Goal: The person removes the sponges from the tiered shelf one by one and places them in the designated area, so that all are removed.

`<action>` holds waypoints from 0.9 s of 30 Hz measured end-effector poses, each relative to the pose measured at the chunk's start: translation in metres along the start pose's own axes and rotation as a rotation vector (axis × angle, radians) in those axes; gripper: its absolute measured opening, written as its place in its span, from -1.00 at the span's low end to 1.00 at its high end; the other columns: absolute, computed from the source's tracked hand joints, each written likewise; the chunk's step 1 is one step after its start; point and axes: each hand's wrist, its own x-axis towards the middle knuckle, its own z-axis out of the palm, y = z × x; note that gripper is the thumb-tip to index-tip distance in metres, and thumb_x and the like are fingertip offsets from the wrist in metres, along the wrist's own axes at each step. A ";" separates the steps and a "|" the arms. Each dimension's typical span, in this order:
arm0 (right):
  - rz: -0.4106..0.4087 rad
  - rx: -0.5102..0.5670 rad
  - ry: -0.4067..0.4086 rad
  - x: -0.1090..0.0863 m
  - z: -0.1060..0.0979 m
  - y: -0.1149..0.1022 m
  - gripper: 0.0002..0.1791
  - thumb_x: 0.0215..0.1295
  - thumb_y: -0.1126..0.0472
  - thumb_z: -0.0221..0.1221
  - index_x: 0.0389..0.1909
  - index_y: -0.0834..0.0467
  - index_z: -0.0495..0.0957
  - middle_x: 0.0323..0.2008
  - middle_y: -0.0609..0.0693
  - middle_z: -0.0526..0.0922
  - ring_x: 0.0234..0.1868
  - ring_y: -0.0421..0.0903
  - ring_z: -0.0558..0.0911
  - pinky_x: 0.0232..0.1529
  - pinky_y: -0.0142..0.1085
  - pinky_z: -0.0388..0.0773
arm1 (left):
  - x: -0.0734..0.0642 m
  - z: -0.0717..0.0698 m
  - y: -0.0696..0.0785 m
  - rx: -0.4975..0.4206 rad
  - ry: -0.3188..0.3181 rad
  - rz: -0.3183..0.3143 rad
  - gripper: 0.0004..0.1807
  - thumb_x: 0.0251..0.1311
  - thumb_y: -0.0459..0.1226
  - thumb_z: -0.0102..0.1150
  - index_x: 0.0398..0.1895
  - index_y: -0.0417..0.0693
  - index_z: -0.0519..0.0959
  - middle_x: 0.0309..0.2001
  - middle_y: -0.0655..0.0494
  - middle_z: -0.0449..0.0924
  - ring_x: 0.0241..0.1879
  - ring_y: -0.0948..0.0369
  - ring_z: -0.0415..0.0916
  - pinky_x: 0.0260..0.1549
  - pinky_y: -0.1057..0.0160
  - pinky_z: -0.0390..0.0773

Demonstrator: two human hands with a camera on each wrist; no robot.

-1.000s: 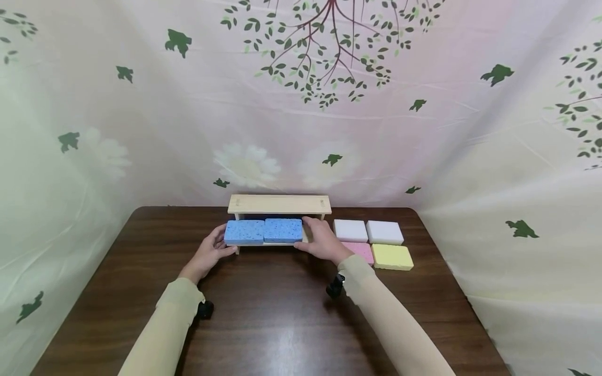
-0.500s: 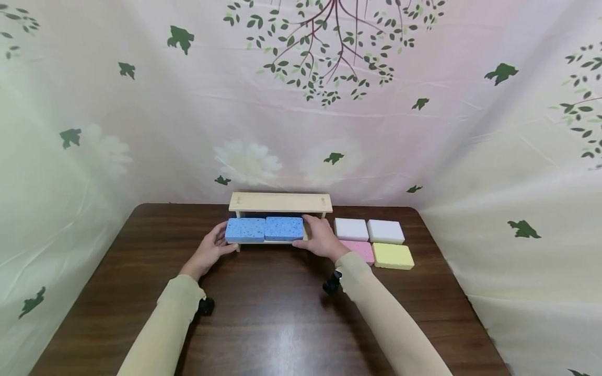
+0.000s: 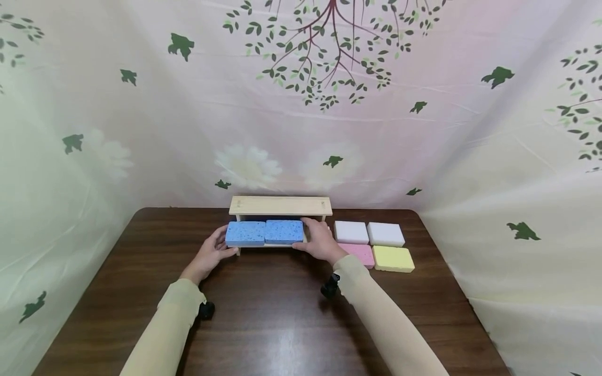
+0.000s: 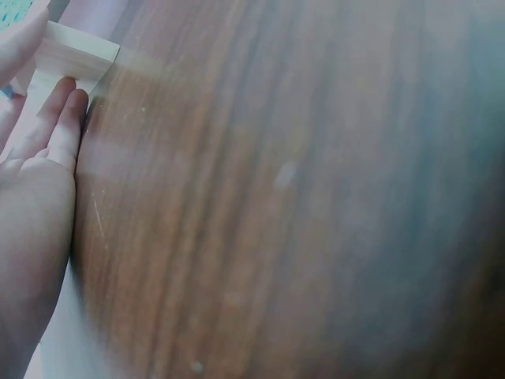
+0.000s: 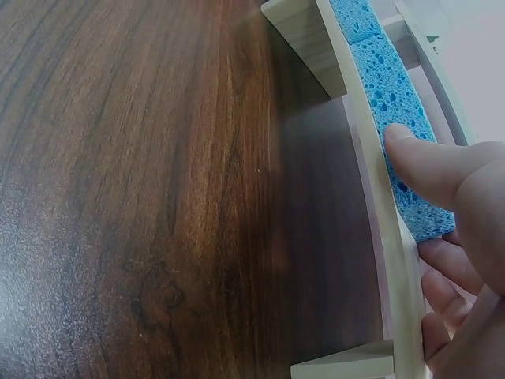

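Two blue sponges lie end to end on the lower level of a small wooden shelf in the head view: the left blue sponge (image 3: 245, 233) and the right blue sponge (image 3: 284, 232). My left hand (image 3: 209, 254) holds the outer end of the left sponge, its thumb along the front and its fingers around the side. In the left wrist view, two fingertips (image 4: 67, 99) reach a pale wooden part. My right hand (image 3: 322, 240) grips the right sponge's outer end. Its thumb (image 5: 418, 158) presses the front face, while the other fingers are at the end and partly hidden.
The wooden shelf (image 3: 280, 205) stands at the back of the dark table (image 3: 277, 313), near a printed cloth. Right of it lie two white sponges (image 3: 351, 232), a pink sponge (image 3: 359, 255) partly covered by the right forearm, and a yellow sponge (image 3: 393, 259).
The right wrist has shifted slightly leftward. Both hands stay at the outer ends of the blue sponges, which have not visibly moved on the shelf; the head view sways slightly.
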 end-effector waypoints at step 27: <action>-0.047 0.076 0.017 -0.003 -0.001 0.010 -0.08 0.30 -0.10 0.46 0.54 0.21 0.32 0.48 0.15 0.43 0.55 0.20 0.31 0.50 0.11 0.34 | 0.003 0.000 -0.003 0.019 0.006 0.009 0.00 0.32 -0.34 0.41 0.69 -0.13 0.01 0.61 -0.28 0.14 0.62 -0.14 0.05 0.59 -0.14 0.06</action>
